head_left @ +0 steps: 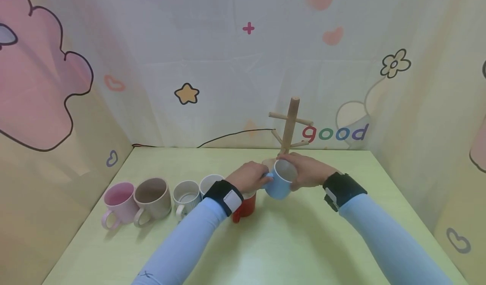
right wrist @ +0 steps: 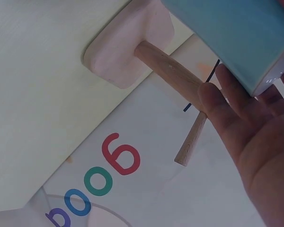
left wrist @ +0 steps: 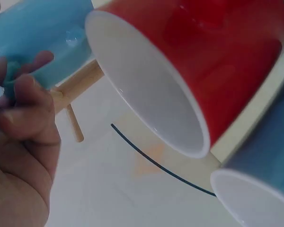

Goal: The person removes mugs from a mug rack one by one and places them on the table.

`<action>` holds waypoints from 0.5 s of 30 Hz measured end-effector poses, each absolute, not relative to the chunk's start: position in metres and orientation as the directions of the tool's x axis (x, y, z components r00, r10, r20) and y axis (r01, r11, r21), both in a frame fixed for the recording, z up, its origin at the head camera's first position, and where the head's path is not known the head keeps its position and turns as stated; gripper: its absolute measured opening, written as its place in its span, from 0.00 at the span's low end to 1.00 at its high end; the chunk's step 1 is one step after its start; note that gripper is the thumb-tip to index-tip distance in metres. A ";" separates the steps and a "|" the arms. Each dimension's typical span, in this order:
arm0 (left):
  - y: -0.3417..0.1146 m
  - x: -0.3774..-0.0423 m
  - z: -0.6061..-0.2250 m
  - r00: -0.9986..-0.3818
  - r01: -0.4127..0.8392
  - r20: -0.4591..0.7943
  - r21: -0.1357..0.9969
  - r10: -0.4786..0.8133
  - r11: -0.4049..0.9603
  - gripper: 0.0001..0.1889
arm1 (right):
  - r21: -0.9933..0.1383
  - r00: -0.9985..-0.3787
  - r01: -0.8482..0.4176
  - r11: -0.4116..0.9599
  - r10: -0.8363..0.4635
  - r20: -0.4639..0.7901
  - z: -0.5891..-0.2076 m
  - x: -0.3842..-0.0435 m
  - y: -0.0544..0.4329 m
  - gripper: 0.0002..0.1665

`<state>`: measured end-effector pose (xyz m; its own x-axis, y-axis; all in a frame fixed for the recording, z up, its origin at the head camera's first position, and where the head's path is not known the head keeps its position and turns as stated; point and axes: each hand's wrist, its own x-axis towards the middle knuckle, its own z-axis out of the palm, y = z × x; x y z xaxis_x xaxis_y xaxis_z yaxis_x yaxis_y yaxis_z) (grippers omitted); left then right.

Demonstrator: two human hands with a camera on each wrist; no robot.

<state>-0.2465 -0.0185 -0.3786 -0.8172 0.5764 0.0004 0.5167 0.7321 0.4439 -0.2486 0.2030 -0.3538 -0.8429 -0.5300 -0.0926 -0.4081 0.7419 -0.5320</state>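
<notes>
Both hands are on a light blue mug [head_left: 278,188], held tilted in front of a wooden mug tree [head_left: 290,126]. My left hand [head_left: 247,177] pinches its handle, as the left wrist view also shows. The right hand [head_left: 309,169] grips the mug's body from the other side, with the thumb on the near side. In the right wrist view, its fingers [right wrist: 227,106] overlap the tree's post near a lower peg. The tree's pale base [right wrist: 125,52] stands on the table. Close under my left wrist is a red mug [head_left: 247,207], partly covered.
To the left stand a pink mug [head_left: 122,207], a beige mug [head_left: 153,200], a ribbed white mug [head_left: 187,194] and another pale mug [head_left: 209,183], partly behind the left wrist. A blue-grey mug [left wrist: 270,175] shows beside the red one. A printed curtain [head_left: 228,74] hangs behind the table.
</notes>
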 end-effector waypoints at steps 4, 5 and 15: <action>-0.019 -0.246 -0.376 -0.823 0.501 0.003 0.475 0.569 0.723 0.12 | -0.544 -0.847 -0.396 0.740 -0.523 -0.094 -0.353 -0.248 0.202 0.51; -0.020 -0.245 -0.376 -0.829 0.490 0.002 0.486 0.559 0.724 0.11 | -0.547 -0.850 -0.393 0.739 -0.520 -0.091 -0.353 -0.248 0.202 0.51; -0.021 -0.239 -0.374 -0.898 0.376 0.040 0.587 0.438 0.717 0.10 | -0.552 -0.891 -0.270 0.789 -0.421 -0.167 -0.358 -0.255 0.222 0.48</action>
<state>-0.2391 -0.0206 -0.3742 -0.8981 0.4381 0.0395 0.3756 0.7168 0.5875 -0.2554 0.2218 -0.3580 -0.8914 -0.4212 -0.1671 -0.2695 0.7892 -0.5518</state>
